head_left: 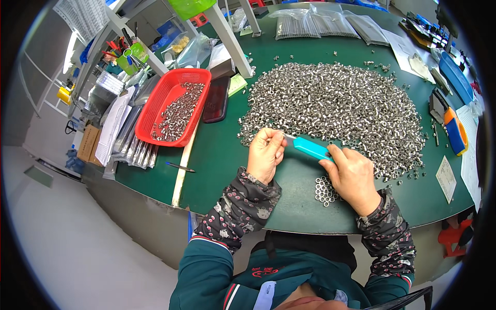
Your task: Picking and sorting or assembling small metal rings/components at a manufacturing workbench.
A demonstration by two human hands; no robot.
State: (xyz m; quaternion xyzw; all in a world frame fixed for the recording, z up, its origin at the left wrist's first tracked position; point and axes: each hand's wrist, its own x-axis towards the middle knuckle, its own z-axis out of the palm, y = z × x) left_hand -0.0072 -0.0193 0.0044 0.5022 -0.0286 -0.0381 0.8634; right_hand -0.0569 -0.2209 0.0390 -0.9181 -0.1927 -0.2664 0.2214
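My right hand [353, 173] is closed round the handle of a teal utility knife [311, 148], its metal tip toward the left. At that tip my left hand [266, 153] is pinched shut; whatever small piece lies between the fingers is mostly hidden, so I cannot make it out. Behind both hands spreads a large heap of small silvery metal rings [336, 103]. A small group of similar rings [325, 191] lies flat on the green table [294, 209], just left of my right wrist.
A red plastic basket [146, 116] with more metal pieces stands left, beside a dark phone-like case [216, 99]. A pen [180, 167] lies near a wooden strip [186, 165]. Orange-blue tool [455, 132] and blue tray [455, 77] sit right. Bagged tubes [294, 26] line the back.
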